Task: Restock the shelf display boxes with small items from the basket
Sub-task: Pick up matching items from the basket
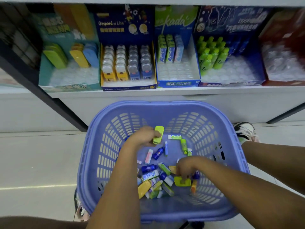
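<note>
Fingers of your left hand (143,137) grip a lime-green item (158,135) inside the blue basket (165,105); fingers of your right hand (185,168) pinch a second lime-green item (179,182) on the heap beneath them, display boxes (178,83) beyond.

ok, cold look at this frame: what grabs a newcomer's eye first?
The purple basket fills the lower middle, with small items heaped on its floor. Both hands are inside it: the left hand holds a lime-green piece at the far side, and the right hand grips a yellow-green piece at the heap's near right. Above, display boxes line the white shelf, several partly empty.
</note>
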The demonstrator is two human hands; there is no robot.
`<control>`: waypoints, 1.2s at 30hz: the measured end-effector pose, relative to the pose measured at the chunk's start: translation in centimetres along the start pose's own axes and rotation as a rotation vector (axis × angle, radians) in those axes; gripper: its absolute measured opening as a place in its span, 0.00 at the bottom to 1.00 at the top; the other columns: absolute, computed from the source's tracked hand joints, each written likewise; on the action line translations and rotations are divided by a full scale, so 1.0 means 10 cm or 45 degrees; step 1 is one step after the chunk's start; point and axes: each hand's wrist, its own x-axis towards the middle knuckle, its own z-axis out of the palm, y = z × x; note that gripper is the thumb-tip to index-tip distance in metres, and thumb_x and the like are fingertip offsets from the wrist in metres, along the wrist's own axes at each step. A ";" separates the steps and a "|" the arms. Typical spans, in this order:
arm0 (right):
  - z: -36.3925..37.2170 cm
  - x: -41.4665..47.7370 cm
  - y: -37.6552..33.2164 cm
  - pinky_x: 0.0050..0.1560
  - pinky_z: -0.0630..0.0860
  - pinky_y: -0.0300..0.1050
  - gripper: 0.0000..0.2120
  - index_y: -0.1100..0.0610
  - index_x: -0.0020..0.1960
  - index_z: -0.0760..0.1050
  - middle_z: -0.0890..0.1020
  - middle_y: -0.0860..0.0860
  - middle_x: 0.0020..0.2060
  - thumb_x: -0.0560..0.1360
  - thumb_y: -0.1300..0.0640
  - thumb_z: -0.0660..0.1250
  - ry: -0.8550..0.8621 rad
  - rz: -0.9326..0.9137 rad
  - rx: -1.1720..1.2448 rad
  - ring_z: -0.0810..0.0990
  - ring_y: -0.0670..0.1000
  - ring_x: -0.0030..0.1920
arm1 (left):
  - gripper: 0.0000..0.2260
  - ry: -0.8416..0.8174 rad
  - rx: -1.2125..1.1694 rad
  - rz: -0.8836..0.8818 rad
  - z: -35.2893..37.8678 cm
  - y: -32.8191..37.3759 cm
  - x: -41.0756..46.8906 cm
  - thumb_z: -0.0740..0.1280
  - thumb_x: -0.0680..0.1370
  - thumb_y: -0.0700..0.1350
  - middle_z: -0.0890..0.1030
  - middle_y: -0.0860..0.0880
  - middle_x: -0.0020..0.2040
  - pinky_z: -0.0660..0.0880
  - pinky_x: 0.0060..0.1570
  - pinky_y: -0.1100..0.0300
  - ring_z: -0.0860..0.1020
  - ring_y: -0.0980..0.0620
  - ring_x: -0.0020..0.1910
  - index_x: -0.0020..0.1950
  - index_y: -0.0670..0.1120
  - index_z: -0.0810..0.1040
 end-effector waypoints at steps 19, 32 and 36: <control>-1.52 -1.57 -0.96 0.49 0.80 0.41 0.15 0.55 0.42 0.78 0.82 0.46 0.47 0.69 0.75 0.68 1.424 -1.139 1.221 0.82 0.47 0.47 | 0.17 0.041 -0.706 0.601 -0.93 0.61 -1.29 0.70 0.66 0.56 0.57 0.52 0.28 0.60 0.21 0.67 0.56 0.57 0.24 0.44 0.45 0.75; -2.60 -1.47 -1.92 0.49 0.79 0.47 0.13 0.54 0.51 0.74 0.81 0.49 0.41 0.70 0.64 0.73 1.811 -0.965 1.111 0.81 0.52 0.45 | 0.11 0.955 -0.718 0.859 -1.62 0.55 -1.16 0.69 0.75 0.50 0.67 0.53 0.28 0.65 0.28 0.60 0.64 0.54 0.26 0.33 0.51 0.75; -3.19 -1.31 -2.14 0.44 0.77 0.33 0.14 0.58 0.57 0.77 0.80 0.51 0.48 0.72 0.65 0.70 1.834 -0.851 0.850 0.79 0.49 0.49 | 0.18 1.112 -0.655 0.751 -1.78 0.46 -1.11 0.63 0.77 0.56 0.68 0.48 0.31 0.63 0.38 0.51 0.64 0.47 0.33 0.40 0.41 0.75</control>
